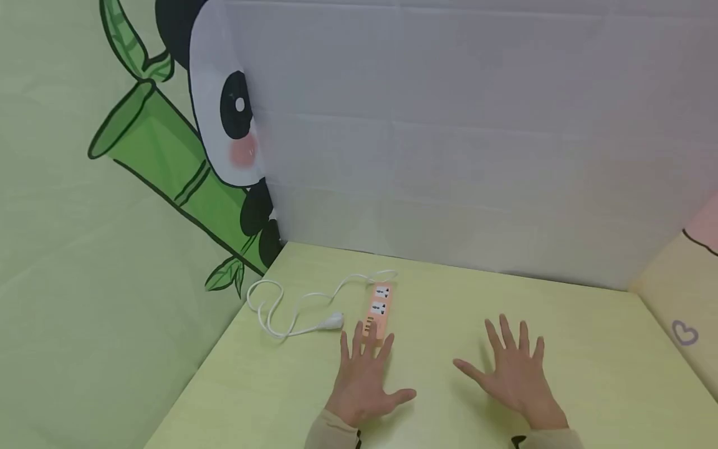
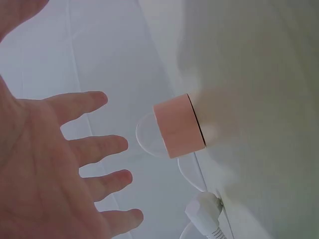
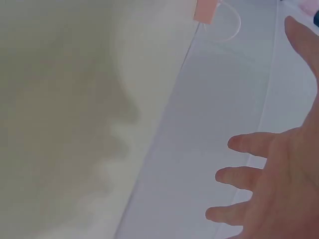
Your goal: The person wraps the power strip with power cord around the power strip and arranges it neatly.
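A pink power strip (image 1: pixel 382 305) with two white sockets and a row of small ports lies on the table, its near end partly behind my left fingertips in the head view. My left hand (image 1: pixel 361 381) hovers over the table just in front of it, fingers spread and straight. In the left wrist view the strip's plain pink end (image 2: pixel 179 126) shows beyond the fingertips. The strip's white cord loops leftward to a white plug (image 1: pixel 332 321) beside it. To the right, my right hand (image 1: pixel 515 377) is held above the table with fingers spread, holding nothing.
The pale yellow table (image 1: pixel 449 305) ends at a whitish back sheet (image 1: pixel 449 137). A green sheet with a panda and bamboo picture (image 1: pixel 168 162) hangs at the left. Another sheet with a small heart (image 1: pixel 685 333) stands along the right edge.
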